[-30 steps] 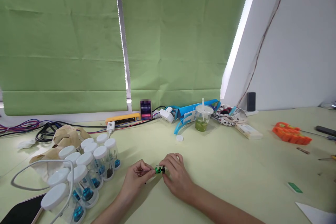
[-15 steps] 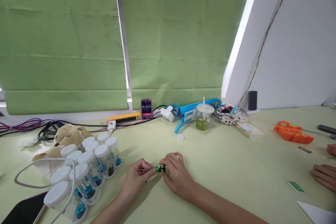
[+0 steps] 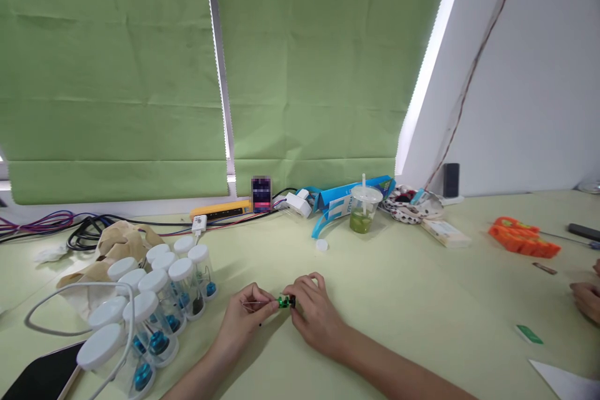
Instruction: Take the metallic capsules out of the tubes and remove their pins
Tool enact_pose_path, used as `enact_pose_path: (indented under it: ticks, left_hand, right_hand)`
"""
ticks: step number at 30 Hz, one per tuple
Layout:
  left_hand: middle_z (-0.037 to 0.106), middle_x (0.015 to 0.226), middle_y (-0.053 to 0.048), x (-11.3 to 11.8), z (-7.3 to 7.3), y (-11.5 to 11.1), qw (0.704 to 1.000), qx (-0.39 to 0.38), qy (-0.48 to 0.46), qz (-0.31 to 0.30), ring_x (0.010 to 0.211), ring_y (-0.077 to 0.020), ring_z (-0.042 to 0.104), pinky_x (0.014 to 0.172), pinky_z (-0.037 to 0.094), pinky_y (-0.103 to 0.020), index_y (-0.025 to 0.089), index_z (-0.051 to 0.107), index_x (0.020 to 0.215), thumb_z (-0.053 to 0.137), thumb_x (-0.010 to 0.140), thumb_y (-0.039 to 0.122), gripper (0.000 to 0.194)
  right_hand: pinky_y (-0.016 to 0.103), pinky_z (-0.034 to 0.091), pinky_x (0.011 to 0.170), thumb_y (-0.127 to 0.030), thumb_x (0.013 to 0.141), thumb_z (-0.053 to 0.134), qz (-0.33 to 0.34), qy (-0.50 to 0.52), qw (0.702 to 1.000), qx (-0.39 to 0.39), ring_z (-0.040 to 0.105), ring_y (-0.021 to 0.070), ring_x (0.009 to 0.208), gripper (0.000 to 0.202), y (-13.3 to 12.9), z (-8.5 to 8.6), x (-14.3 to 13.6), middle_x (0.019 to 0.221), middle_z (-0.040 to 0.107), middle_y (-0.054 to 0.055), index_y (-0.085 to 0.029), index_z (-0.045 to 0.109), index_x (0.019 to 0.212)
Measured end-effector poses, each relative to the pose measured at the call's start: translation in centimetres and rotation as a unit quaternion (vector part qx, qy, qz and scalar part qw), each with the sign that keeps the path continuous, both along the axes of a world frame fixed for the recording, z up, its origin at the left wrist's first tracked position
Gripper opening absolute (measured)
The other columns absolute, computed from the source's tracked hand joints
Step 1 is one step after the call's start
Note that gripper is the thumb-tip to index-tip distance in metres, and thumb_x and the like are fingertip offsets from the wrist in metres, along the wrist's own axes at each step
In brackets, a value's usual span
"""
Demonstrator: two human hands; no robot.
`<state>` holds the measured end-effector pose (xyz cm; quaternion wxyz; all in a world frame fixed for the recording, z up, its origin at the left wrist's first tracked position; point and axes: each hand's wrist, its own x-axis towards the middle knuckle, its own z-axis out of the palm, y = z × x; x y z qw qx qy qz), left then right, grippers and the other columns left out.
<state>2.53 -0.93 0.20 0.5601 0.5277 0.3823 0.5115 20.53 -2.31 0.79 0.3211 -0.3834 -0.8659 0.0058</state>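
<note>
A small green part with a black end (image 3: pixel 284 302) is held between my two hands, just above the table. My left hand (image 3: pixel 244 314) pinches its green side between thumb and fingertips, and thin wire-like pieces stick out to the left from that grip. Curled around the black end are the fingers of my right hand (image 3: pixel 313 310). A tiny black piece (image 3: pixel 260 325) shows just below my left fingertips.
Several clear jars with white lids (image 3: pixel 158 280) stand at the left beside a grey cable and a phone (image 3: pixel 44 375). Behind are a drink cup (image 3: pixel 362 215) and white cap (image 3: pixel 321 245). Right: orange object (image 3: pixel 522 239), green piece (image 3: pixel 529 334), another person's hand (image 3: pixel 587 301).
The other person's hand at the right edge has moved further right. My own hands and the green part look nearly unchanged.
</note>
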Motion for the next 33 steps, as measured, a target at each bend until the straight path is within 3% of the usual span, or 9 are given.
enact_pose_path:
  ticks: [24,33]
  left_hand:
    - [0.064,0.064,-0.001,-0.14,-0.81,0.29,1.000,0.001,-0.011,-0.003,0.060,-0.0134,0.058,0.056,0.043,-0.024,0.016,0.047,0.057,0.074,0.061,0.027,0.029]
    - [0.063,0.063,0.000,-0.04,0.11,-0.06,1.000,0.006,0.003,-0.003,0.060,-0.0121,0.055,0.057,0.042,-0.024,0.016,0.047,0.056,0.073,0.061,0.027,0.028]
  right_hand:
    - [0.036,0.026,0.082,-0.003,0.074,0.041,0.000,0.017,1.000,0.005,0.045,0.0189,0.087,0.030,-0.06,0.38,0.03,0.089,0.054,0.005,-0.018,0.046,0.099]
    - [0.036,0.026,0.083,-0.003,0.076,0.040,-0.003,0.008,1.000,0.023,0.046,0.0179,0.085,0.028,-0.02,-0.02,-0.09,0.086,0.055,0.004,-0.018,0.047,0.098]
